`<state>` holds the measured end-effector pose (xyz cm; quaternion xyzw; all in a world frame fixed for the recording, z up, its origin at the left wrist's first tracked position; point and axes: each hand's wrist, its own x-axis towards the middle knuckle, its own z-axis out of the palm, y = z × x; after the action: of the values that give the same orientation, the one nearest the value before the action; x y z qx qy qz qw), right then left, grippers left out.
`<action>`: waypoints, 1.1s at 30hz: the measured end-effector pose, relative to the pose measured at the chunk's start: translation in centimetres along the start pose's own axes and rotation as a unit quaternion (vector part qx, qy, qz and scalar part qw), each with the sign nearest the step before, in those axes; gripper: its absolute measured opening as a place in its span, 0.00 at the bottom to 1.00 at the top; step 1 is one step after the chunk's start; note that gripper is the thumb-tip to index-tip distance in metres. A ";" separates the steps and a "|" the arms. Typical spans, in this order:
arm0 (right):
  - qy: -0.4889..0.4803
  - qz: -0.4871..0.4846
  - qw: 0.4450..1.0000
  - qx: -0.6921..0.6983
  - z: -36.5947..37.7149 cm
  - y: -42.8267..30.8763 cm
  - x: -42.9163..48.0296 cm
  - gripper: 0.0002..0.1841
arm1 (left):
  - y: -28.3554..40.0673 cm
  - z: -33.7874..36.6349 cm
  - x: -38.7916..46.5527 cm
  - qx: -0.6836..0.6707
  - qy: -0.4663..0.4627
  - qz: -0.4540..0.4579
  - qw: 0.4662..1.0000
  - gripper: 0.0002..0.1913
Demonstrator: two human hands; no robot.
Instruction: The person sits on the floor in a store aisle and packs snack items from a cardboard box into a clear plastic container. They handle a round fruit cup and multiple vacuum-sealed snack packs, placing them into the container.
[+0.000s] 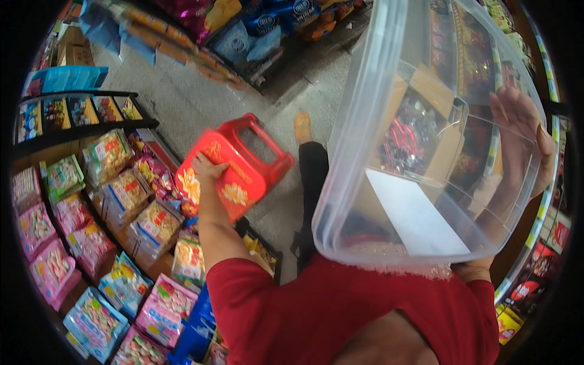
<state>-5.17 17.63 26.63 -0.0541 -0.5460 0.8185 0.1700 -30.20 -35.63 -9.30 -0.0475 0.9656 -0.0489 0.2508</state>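
My left hand [209, 168] lies over the seat of a red plastic stool [237, 180] printed with yellow and white flowers. Its thumb is spread from the fingers; whether the fingertips grip the seat is unclear. My right hand [524, 132] holds a large clear plastic storage bin [356, 150] by its far right side, up in front of my chest. The palm and fingers show through the bin's wall. A white sheet [415, 214] shows at the bin. Through the clear plastic appears an open cardboard carton [433, 91] with shiny wrapped items, some red.
Shelves of bagged sweets [169, 301] and packaged snacks [123, 191] line the left. Chip bags [269, 27] fill a low display ahead. More stocked shelves [529, 246] run along the right. My foot [302, 127] stands on the grey floor [315, 86] between them.
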 end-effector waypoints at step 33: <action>0.084 -0.094 0.992 0.011 4.3 0.1 5.5 0.24 | 8.0 8.9 -14.2 -0.094 -0.210 0.036 0.972 0.34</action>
<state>-11.52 15.68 28.77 -0.0692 -0.5233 0.7974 0.2925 -14.03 -26.73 -11.22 -0.0448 0.8927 0.0624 0.4440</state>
